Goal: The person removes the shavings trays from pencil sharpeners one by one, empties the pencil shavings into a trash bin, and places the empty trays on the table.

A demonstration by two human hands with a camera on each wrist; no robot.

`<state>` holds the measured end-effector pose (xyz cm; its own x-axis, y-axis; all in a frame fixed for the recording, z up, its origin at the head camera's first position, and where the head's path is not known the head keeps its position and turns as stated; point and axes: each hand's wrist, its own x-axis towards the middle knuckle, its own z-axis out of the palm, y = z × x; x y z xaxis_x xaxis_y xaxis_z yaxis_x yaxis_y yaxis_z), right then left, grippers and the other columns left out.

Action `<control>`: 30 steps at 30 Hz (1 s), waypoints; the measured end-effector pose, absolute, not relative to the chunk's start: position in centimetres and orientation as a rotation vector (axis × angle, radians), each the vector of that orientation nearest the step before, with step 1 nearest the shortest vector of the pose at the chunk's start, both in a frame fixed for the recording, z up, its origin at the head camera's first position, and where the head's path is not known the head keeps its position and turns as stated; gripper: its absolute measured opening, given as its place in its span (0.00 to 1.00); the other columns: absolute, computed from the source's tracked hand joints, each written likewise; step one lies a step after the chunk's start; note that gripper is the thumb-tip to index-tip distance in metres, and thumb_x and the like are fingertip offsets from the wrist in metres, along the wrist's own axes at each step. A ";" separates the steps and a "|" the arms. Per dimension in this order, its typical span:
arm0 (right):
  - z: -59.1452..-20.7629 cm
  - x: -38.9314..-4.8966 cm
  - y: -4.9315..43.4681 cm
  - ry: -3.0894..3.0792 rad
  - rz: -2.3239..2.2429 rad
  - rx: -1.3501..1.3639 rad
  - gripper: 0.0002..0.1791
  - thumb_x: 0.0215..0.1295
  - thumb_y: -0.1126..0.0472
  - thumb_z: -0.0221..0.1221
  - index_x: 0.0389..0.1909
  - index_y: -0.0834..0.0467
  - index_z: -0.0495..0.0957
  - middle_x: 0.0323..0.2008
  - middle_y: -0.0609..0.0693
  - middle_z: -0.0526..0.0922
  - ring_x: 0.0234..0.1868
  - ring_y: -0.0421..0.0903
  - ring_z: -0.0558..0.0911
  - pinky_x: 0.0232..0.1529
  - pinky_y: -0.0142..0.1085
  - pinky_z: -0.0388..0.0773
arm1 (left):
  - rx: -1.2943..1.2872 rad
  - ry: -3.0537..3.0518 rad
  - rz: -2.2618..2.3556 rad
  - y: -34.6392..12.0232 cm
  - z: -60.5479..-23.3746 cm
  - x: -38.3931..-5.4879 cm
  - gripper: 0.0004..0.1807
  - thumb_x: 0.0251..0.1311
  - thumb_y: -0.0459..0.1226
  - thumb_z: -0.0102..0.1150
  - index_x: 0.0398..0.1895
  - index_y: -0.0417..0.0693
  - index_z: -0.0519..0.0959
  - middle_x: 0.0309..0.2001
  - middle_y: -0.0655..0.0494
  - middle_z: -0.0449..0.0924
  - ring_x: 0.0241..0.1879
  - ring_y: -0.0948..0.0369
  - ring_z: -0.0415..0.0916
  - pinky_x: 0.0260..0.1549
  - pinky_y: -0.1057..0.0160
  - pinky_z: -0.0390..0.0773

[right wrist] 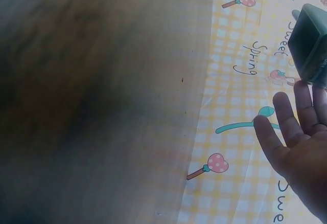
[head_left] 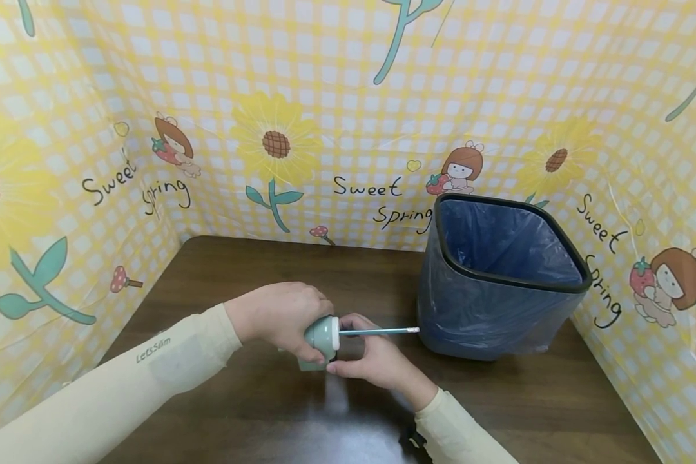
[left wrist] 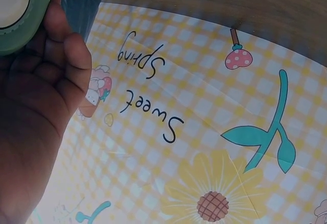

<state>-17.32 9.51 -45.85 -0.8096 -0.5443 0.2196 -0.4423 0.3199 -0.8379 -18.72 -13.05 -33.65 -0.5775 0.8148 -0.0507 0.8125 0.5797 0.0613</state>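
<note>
A mint-green pencil sharpener [head_left: 320, 336] with a white front is held just above the table. My left hand [head_left: 284, 320] grips its body from the left, and the left wrist view shows curled fingers beside its green edge [left wrist: 28, 32]. A blue pencil [head_left: 379, 332] sticks out of the front, its eraser end pointing right. My right hand [head_left: 377, 361] holds the front from the right, thumb low and a finger behind the pencil. In the right wrist view, the other fingers [right wrist: 291, 124] extend loosely below the dark, boxy sharpener. The exact fingertip contact is partly hidden.
A blue waste bin [head_left: 499, 316] with a black rim and clear liner stands at the right, close to the pencil's end. The brown wooden table [head_left: 238, 412] meets a yellow checked printed sheet [head_left: 348, 129]. A small black object [head_left: 413, 438] lies by the right sleeve.
</note>
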 end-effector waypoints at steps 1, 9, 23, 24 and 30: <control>-45.8 -17.3 9.5 2.464 -1.514 -0.922 0.31 0.52 0.46 0.77 0.57 0.42 0.76 0.54 0.32 0.79 0.61 0.38 0.76 0.66 0.45 0.70 | 1.412 2.728 0.045 -13.0 -33.7 -18.7 0.26 0.47 0.61 0.75 0.38 0.53 0.81 0.30 0.70 0.77 0.29 0.71 0.72 0.30 0.71 0.75; -45.8 -17.3 9.7 2.451 -1.505 -0.913 0.32 0.53 0.46 0.76 0.58 0.41 0.75 0.55 0.33 0.79 0.62 0.39 0.76 0.66 0.53 0.70 | 1.417 2.725 0.028 -13.0 -33.7 -18.6 0.28 0.47 0.61 0.74 0.40 0.52 0.81 0.31 0.69 0.77 0.29 0.70 0.72 0.30 0.71 0.76; -45.6 -17.3 9.8 2.454 -1.493 -0.911 0.31 0.53 0.46 0.76 0.58 0.40 0.75 0.56 0.32 0.79 0.62 0.39 0.75 0.66 0.52 0.71 | 1.406 2.720 0.038 -13.0 -33.8 -18.8 0.27 0.47 0.60 0.75 0.40 0.52 0.81 0.32 0.69 0.77 0.30 0.70 0.73 0.31 0.71 0.76; -45.7 -17.3 9.8 2.454 -1.493 -0.912 0.31 0.54 0.46 0.76 0.58 0.41 0.75 0.56 0.33 0.79 0.62 0.40 0.75 0.66 0.53 0.71 | 1.405 2.719 0.038 -13.0 -33.8 -18.8 0.27 0.47 0.60 0.75 0.40 0.52 0.81 0.32 0.69 0.77 0.30 0.70 0.72 0.31 0.71 0.76; -45.8 -17.3 9.7 2.471 -1.487 -0.915 0.31 0.54 0.46 0.75 0.58 0.42 0.75 0.56 0.34 0.79 0.61 0.40 0.76 0.65 0.51 0.71 | 1.393 2.712 0.045 -13.0 -33.7 -18.8 0.27 0.48 0.60 0.74 0.41 0.52 0.81 0.32 0.69 0.77 0.29 0.71 0.72 0.30 0.71 0.76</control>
<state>-17.33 9.74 -45.76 -0.8110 -0.5493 0.2014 -0.4352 0.3365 -0.8351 -18.76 -13.01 -33.73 -0.5791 0.8123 -0.0690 0.8096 0.5830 0.0687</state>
